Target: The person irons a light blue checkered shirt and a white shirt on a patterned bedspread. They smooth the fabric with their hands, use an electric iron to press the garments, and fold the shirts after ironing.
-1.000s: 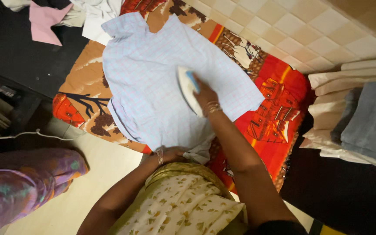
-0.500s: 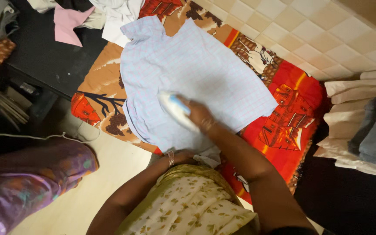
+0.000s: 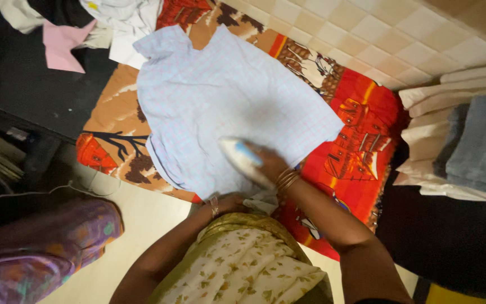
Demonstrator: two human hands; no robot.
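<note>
Ironing in hand: pale checked shirt (image 3: 226, 107) lies flat on a red and brown patterned blanket (image 3: 361, 135).

Right hand (image 3: 268, 166) has its fingers wrapped around the handle of a white and blue iron (image 3: 243, 159), which rests on the shirt's near edge. Left hand (image 3: 229, 202) lies at the hem; whether its fingers grip the cloth cannot be told. Folded cream and grey cloths (image 3: 468, 141) are stacked to the right. Loose garments (image 3: 108, 22) lie beyond the collar.

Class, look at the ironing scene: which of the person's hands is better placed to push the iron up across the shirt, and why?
The right hand: it already grips the iron resting on the pale checked shirt. The left hand is at the shirt's near edge, apparently pinning the fabric, so it likely suits steadying rather than pushing.
</note>
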